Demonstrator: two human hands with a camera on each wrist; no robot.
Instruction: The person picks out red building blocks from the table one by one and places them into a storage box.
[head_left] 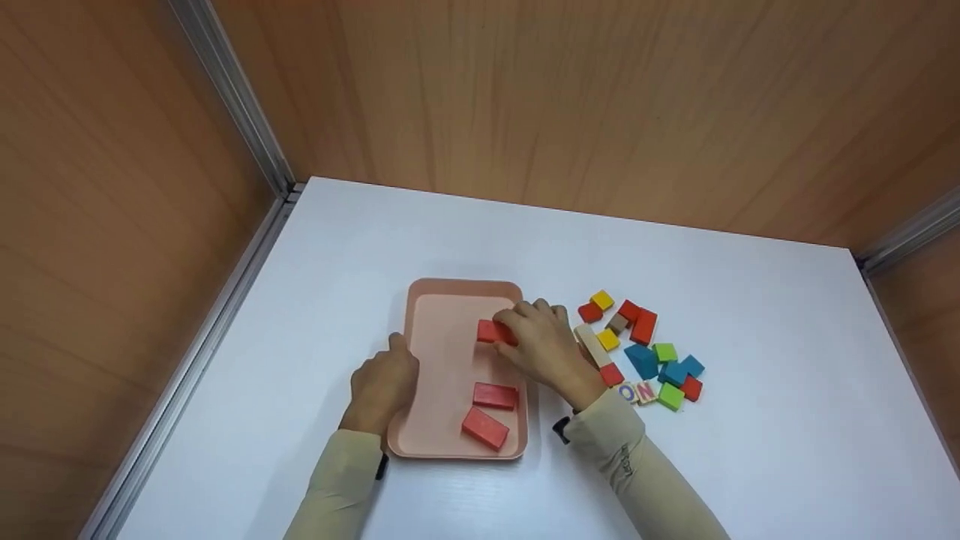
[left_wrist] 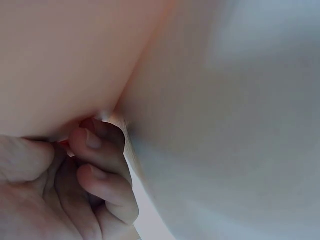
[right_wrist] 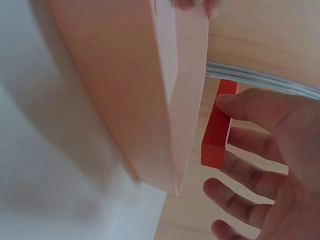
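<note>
A pink tray (head_left: 442, 367) lies in front of me on the white table, with my left hand (head_left: 384, 382) gripping its left edge. From the left wrist view, the fingers (left_wrist: 105, 185) curl in at the tray's wall (left_wrist: 75, 65). Over the tray's right side, my right hand (head_left: 544, 345) holds a red block (head_left: 489, 331). The right wrist view has this red block (right_wrist: 216, 127) pinched between thumb and fingers, above the tray's rim. Nearer me, a red block (head_left: 495, 396) and a tilted red block (head_left: 485, 428) sit inside the tray.
Right of the tray is a loose group of blocks, among them a blue wedge (head_left: 642, 361), a green block (head_left: 671, 397), a yellow block (head_left: 602, 301), a long plain wooden block (head_left: 592, 346) and a letter tile (head_left: 646, 392). Wood-grain panels (head_left: 562, 105) enclose the table (head_left: 750, 300).
</note>
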